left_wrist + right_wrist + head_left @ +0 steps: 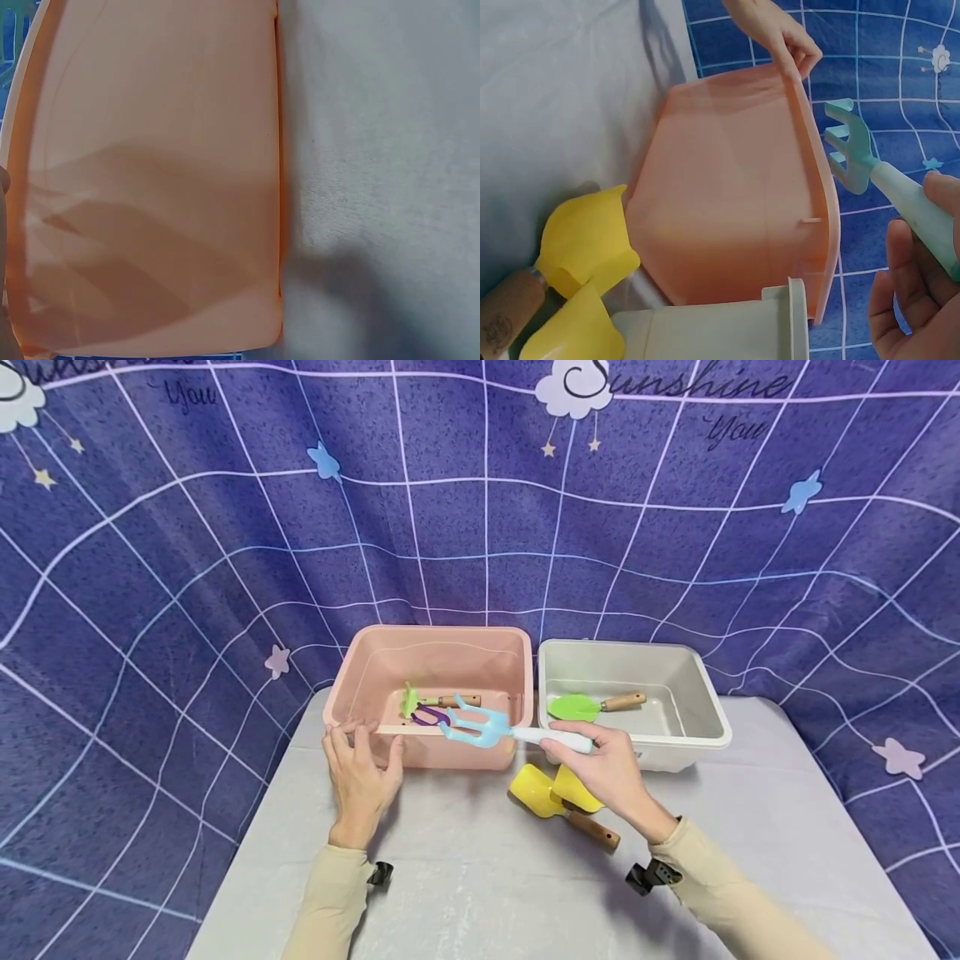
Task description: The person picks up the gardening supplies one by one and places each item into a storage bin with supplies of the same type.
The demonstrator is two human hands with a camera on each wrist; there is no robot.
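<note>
My right hand holds a light-blue three-pronged garden hand fork by its white handle, its prongs over the front of the pink bin. On that bin's front rim, near the left corner, my left hand grips with fingers over the edge. The right wrist view shows this left hand at the rim too. Inside the pink bin lie a green rake with a wooden handle and a purple tool, partly hidden behind the fork. A green trowel lies in the grey-white bin.
Two yellow scoops lie together on the grey tabletop, in front of the bins; a wooden handle points to the lower right. Behind the bins hangs a blue gridded curtain. The bins stand side by side.
</note>
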